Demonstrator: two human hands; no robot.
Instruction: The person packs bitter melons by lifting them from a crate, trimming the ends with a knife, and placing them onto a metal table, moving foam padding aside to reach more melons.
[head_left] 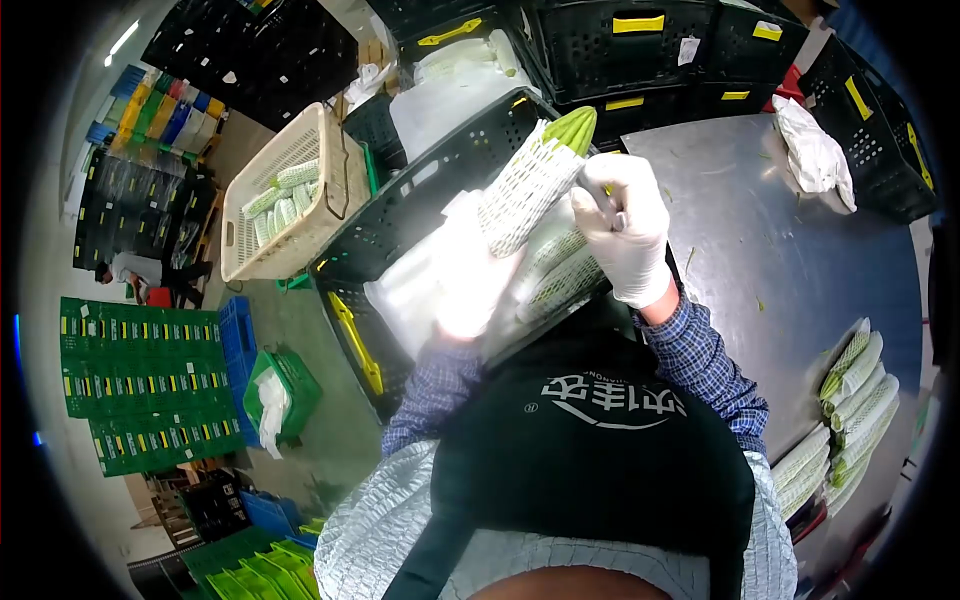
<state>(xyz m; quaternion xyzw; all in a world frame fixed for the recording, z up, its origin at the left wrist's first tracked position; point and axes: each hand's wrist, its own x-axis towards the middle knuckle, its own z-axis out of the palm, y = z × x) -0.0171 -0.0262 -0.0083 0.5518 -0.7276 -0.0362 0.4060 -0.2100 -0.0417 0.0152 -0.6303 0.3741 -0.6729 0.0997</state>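
In my gloved left hand [470,270] is a light-green ridged gourd [572,130], tilted, its lower part inside a white foam net sleeve [525,190]. The glare on that glove hides most of its fingers. My gloved right hand [635,225] is beside the gourd's upper end, fingers curled in. A small greyish thing shows between those fingers, too small to name. Below both hands is a black crate [400,215] with a yellow handle, where more netted gourds [560,275] lie on white lining.
On the metal table [730,260] at right lie several netted gourds [855,410] and a white bag [812,150]. A cream basket [300,190] holds more at left. Black crates [630,50] line the back. Green crates [150,370] are stacked left, and a person [150,272] is beyond.
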